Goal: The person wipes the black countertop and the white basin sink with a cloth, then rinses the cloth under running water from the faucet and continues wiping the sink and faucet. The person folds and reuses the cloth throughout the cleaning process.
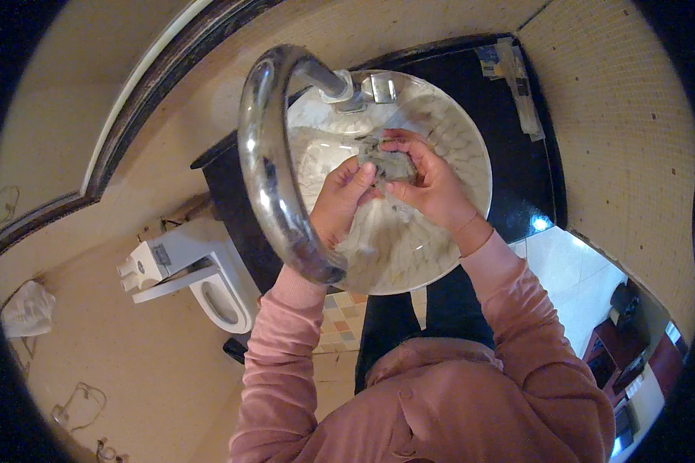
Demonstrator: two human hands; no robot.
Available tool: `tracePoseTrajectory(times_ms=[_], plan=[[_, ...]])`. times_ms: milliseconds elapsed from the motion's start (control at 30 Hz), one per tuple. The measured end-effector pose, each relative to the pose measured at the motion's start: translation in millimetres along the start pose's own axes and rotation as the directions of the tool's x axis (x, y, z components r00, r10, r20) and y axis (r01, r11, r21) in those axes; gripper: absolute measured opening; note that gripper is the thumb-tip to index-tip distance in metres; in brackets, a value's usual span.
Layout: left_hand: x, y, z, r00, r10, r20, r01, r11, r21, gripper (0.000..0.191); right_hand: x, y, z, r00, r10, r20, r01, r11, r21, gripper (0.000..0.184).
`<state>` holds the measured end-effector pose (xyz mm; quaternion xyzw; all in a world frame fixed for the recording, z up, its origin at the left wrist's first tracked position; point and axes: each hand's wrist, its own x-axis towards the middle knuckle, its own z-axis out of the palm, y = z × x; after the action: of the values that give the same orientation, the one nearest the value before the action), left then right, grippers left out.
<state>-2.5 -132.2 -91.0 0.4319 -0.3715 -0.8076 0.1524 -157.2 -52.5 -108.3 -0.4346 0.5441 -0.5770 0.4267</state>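
Observation:
Over a round, marbled washbasin, my two hands hold one crumpled greyish cloth-like piece. My left hand pinches its near-left side between thumb and fingers. On the opposite side, my right hand grips it with the thumb below and the fingers curled over the top. Dark marks show on the piece, and its exact material is unclear. A large curved chrome faucet arches across the left of the basin, partly in front of my left forearm. No running water can be made out.
The basin stands on a black countertop. A clear plastic package lies at its back right corner. A square chrome handle sits by the faucet base. To the left are a white toilet and a dark-framed mirror. Tiled wall bounds the right.

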Motion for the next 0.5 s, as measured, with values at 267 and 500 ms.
tracePoseTrajectory(times_ms=[267, 500], plan=[[-10, -14, -10, 0.944, 0.321, -0.070, -0.303, 0.934, 0.191, 0.023, -14, -5, 8, 0.951, 0.265, -0.157, -0.234, 0.953, 0.190, 0.055], [-18, -29, -8, 0.859, 0.466, -0.212, -0.358, 0.842, 0.403, 0.021, -25, -23, 3, 0.962, 0.146, -0.232, -0.232, 0.886, -0.401, 0.043]])
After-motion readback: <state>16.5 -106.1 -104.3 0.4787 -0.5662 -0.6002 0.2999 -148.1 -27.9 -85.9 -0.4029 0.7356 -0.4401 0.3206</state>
